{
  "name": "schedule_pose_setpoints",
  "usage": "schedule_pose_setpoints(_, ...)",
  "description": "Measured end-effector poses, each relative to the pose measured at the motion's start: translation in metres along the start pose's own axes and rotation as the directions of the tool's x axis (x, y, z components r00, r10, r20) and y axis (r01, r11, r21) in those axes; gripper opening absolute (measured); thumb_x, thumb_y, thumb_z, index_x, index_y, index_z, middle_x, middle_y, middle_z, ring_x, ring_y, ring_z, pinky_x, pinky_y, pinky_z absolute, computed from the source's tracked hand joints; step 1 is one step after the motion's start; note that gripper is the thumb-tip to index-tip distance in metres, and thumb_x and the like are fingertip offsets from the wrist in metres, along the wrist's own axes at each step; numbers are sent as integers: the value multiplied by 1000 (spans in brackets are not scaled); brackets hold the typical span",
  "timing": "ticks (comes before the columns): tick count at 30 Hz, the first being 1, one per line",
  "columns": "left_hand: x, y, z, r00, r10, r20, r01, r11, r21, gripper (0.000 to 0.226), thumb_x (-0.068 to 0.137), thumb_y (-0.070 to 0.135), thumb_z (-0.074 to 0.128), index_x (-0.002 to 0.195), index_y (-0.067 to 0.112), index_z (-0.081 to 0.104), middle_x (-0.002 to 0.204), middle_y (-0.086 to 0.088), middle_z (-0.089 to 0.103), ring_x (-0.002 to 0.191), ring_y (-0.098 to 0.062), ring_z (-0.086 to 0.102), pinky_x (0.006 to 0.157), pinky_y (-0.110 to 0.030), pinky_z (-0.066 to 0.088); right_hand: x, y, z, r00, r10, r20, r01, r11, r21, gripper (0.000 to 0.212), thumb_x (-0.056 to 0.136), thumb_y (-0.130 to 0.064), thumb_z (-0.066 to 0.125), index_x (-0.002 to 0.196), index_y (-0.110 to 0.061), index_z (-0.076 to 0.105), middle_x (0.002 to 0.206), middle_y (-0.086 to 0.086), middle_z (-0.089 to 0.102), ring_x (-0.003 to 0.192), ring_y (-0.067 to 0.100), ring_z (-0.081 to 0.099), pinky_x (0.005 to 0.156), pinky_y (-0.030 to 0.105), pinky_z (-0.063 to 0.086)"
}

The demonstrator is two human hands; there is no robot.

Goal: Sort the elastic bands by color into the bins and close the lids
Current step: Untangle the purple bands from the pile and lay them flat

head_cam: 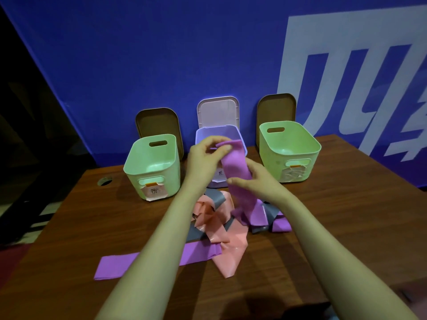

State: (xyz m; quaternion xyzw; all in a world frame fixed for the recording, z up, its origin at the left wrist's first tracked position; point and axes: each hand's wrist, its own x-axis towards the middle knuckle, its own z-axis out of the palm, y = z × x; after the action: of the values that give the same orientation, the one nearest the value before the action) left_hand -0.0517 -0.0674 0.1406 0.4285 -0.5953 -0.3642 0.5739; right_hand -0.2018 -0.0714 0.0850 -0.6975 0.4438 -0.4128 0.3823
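Note:
My left hand [206, 155] pinches the top end of a purple elastic band [235, 167] just in front of the purple bin [204, 132]. Lower down, my right hand [250, 177] grips the same band, which hangs to the pile. The pile on the table holds pink bands [221, 236], grey bands [215, 197] and another purple band [115, 265] lying flat at the front left. A green bin [151, 167] stands left and a second green bin [288, 151] stands right; both are open. Each green bin carries a paper label on its front.
Three lids lean on the blue wall behind the bins: a brown lid [158, 123], a pale pink lid [218, 110] and another brown lid [277, 107]. The wooden table [346, 227] has a round cable hole [104, 181] at its left.

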Motion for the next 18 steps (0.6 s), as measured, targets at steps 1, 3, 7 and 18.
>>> schedule_pose_setpoints(1, 3, 2, -1, 996, -42, -74, 36, 996, -81, 13, 85, 5, 63, 87, 18, 66, 79, 5, 63, 68, -1, 59, 58, -15, 49, 0, 6, -1, 999, 44, -7, -44, 997, -60, 33, 74, -31, 74, 104, -26, 63, 102, 2, 70, 95, 23, 66, 85, 46, 54)
schedule_pose_setpoints(3, 10, 1, -11, 972, -122, -201, 77, 973, -219, 13, 87, 3, 60, 91, 14, 64, 82, 0, 61, 69, -7, 58, 57, -18, 50, -3, 17, -4, 991, 130, 27, -122, 974, -192, 30, 75, -32, 74, 98, -15, 64, 95, 5, 71, 88, 27, 66, 77, 43, 55)
schedule_pose_setpoints(7, 13, -22, -44, 869, -292, -401, 158, 929, -335, 21, 89, -2, 53, 108, 4, 60, 90, -4, 60, 77, -12, 58, 68, -24, 51, -17, 32, -12, 966, 214, 143, -134, 892, -431, 11, 80, -16, 69, 79, -24, 62, 63, -17, 59, 61, -2, 54, 54, 14, 38)
schedule_pose_setpoints(18, -43, -105, -128, 678, -471, -564, 442, 875, -200, 13, 91, 4, 54, 104, 9, 52, 98, -12, 57, 69, -10, 53, 60, -23, 46, -11, 30, -13, 963, 259, 81, -258, 966, -16, 4, 85, -15, 67, 83, -12, 66, 67, 5, 61, 59, 17, 56, 53, 22, 48)
